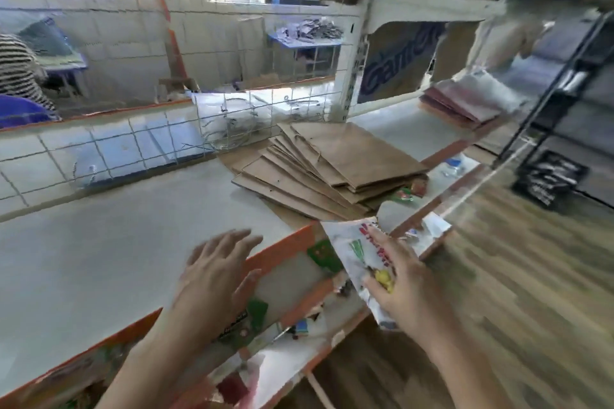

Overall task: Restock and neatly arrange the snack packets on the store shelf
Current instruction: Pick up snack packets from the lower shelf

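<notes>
A fanned stack of brown paper bags (329, 163) lies at centre, with a wire grid (133, 143) behind it to the left. Toward the upper right are a cardboard box (395, 60) (blue lettering, blurred), a flat pink stack (461, 106) and a black rack (564, 93). A person in stripes (20, 70) is at far left.

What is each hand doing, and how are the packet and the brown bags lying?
left hand: open, fingers spread, at the orange edge of the shelf.
right hand: grips the white snack packet.
white snack packet: held, tilted.
brown paper bags: flat, fanned in a loose pile on the shelf.
</notes>
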`<control>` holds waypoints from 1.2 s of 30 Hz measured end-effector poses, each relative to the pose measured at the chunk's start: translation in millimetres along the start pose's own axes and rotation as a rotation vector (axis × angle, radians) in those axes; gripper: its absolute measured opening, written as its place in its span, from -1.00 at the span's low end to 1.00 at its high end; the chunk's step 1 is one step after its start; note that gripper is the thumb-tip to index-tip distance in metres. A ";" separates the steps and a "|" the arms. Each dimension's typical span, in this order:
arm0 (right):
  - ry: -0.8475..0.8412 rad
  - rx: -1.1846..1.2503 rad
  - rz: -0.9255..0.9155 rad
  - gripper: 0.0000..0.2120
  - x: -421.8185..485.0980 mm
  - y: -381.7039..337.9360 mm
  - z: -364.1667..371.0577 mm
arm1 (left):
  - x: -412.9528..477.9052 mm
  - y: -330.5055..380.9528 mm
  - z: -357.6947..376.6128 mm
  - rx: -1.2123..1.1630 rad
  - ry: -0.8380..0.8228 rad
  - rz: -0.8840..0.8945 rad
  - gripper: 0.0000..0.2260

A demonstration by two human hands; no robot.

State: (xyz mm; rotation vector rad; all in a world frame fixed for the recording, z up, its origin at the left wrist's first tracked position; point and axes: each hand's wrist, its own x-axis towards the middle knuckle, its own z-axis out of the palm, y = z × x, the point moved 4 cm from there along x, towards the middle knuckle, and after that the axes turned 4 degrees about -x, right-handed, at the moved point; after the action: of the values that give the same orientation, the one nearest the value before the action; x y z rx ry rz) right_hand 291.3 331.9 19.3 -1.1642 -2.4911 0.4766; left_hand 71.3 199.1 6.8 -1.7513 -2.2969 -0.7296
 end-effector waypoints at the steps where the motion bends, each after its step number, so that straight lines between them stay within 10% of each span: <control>1: 0.032 -0.015 0.031 -0.40 -6.7 11.6 -9.2 | 7.0 12.8 5.2 0.000 -0.008 0.047 -0.55; 36: 0.559 -0.114 1.271 -0.38 -204.3 292.5 -184.1 | 205.0 430.1 237.5 -0.540 -0.257 1.041 -0.63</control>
State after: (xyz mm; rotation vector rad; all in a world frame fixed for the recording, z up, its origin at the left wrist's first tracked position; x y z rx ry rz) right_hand 690.2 377.7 18.9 -2.4140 -1.0883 0.2166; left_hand 452.4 570.8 5.4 -2.9644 -0.9601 -0.9319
